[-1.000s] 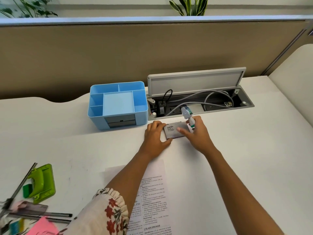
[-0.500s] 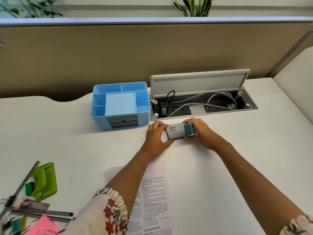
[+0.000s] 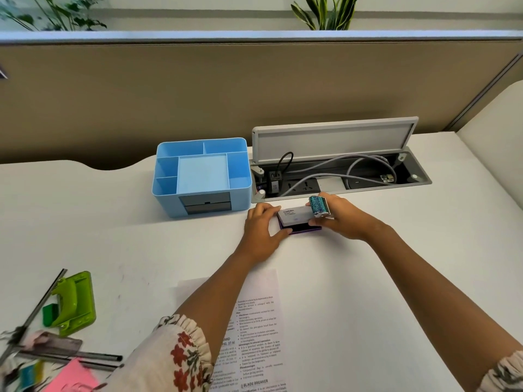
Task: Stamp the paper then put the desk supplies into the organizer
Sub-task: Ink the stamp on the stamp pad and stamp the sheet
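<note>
Compartments of the blue organizer (image 3: 201, 176) left of the fingers look bare. On the tabletop (image 3: 396, 264), the left hand (image 3: 261, 227) steadies the ink pad (image 3: 297, 222), fingers closed on its base, while the right hand (image 3: 339, 219) lifts its grey lid, printed "camlin", and grips a teal stamp (image 3: 318, 206). Nearer than both hands lies the paper (image 3: 254, 321), headed "BLADE BREAKER".

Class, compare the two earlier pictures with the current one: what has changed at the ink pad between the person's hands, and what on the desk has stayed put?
The grey ink pad lid was shut; now its near edge is lifted, showing the dark purple-rimmed pad. The right hand raises it while holding the teal-banded stamp, upright a second ago, now on its side. The left hand steadies the base throughout. The blue organizer, printed paper and green hole punch have not moved.
</note>
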A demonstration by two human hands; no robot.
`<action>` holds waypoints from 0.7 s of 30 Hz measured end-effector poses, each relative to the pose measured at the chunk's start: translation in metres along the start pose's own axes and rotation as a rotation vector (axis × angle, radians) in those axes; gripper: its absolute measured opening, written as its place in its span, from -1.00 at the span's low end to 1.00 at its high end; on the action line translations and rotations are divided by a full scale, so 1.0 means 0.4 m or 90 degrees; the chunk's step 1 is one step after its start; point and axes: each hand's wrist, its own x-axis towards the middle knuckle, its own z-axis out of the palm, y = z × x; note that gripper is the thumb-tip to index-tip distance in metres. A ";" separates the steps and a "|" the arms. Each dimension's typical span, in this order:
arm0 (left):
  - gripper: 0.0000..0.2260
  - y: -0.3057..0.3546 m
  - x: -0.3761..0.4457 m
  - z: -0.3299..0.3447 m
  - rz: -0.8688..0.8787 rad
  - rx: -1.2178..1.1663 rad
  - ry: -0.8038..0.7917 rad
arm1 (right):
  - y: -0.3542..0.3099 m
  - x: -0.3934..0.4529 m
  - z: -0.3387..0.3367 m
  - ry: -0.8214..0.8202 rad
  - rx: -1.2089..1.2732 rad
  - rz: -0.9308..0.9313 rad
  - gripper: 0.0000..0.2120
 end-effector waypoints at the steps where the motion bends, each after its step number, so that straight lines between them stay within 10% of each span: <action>1: -0.46 0.001 0.001 0.000 -0.001 0.001 0.001 | 0.000 -0.001 0.001 -0.002 0.000 0.003 -0.54; 13: -0.26 0.010 -0.007 -0.010 -0.055 -0.070 -0.004 | -0.040 0.036 -0.041 0.073 0.109 0.093 -0.72; 21: -0.25 0.008 -0.005 -0.010 -0.060 -0.075 -0.006 | -0.064 0.065 -0.024 0.153 0.158 0.119 -0.48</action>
